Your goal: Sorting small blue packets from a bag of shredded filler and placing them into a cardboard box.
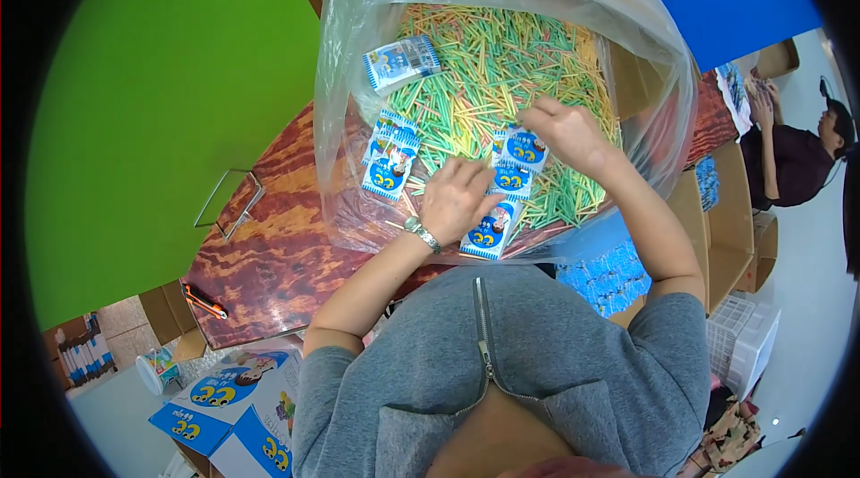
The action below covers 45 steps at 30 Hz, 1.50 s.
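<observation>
Many thin pastel sticks in green, yellow and pink (502, 57) lie loose in a big clear plastic bag (331, 120) lining a cardboard box. My right hand (573, 136) pinches the upper edge of a small blue-and-white packet (523, 152), which overlaps another packet (511, 180). Palm down, my left hand (455, 200) has its fingers loosely bent and its thumb apart; it rests beside these packets and near a lower one (488, 229). Its fingertips are partly hidden. To its left, more packets (391, 164) lie on the sticks, with a single packet (401, 62) farther back.
A red-brown patterned table (278, 254) extends left, bearing a bent metal wire stand (231, 205) and an orange-black cutter (205, 301). Printed cartons (224, 406) stand lower left. At right are an open cardboard box (721, 227), blue packets (605, 279) and another person (793, 151).
</observation>
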{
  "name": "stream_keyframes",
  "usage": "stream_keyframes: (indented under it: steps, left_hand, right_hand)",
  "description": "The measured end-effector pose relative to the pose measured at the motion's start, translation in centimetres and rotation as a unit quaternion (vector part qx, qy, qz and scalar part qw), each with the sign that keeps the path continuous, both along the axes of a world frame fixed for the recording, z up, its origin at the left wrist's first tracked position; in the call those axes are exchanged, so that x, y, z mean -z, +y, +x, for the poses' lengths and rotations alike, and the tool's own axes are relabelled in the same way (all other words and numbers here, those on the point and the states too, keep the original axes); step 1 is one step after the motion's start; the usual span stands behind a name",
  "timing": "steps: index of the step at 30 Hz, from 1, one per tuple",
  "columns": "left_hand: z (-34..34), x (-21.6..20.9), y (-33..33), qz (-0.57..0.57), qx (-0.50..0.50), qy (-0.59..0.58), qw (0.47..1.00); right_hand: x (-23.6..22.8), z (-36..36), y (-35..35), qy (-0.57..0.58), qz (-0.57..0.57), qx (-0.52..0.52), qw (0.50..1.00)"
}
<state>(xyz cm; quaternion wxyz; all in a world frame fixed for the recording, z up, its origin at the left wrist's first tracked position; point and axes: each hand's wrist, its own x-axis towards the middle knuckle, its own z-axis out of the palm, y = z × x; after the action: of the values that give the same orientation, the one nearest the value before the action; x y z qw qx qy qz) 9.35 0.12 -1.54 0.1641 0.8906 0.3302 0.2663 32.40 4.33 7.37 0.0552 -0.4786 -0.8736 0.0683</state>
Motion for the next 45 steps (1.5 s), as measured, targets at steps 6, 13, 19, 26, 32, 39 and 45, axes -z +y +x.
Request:
stream_keyframes:
  steps: [6,13,19,26,32,39,45]
  left_hand:
    - [0.4,-2.4,1.5,-0.404,-0.060,-0.283,0.868]
    - [0.0,-2.7,3.3,-0.266,-0.109,-0.317,0.904]
    - [-0.2,-2.9,2.8,-0.409,-0.021,-0.375,0.832]
    - [-1.5,-2.6,3.0,-0.415,-0.050,-0.377,0.827]
    - [-1.9,-2.2,2.6,-0.411,-0.074,-0.367,0.831]
    - [-3.3,-2.4,2.1,-0.345,-0.087,-0.346,0.868]
    - [-3.4,-2.1,1.6,-0.358,-0.086,-0.344,0.864]
  right_hand:
    - [-2.8,-1.8,-0.6,0.255,-0.055,-0.002,0.965]
    - [-3.1,-3.2,0.7,0.279,-0.057,-0.029,0.958]
    - [-2.9,-4.2,1.1,0.240,-0.117,0.067,0.961]
    - [-3.0,-5.3,1.3,0.191,-0.125,0.025,0.973]
    - [-3.6,-6.2,1.1,0.231,-0.135,-0.048,0.962]
    - [-2.1,-3.6,6.9,0.312,-0.226,0.080,0.919]
    - [3.2,6.7,21.2,0.038,0.236,0.025,0.971]
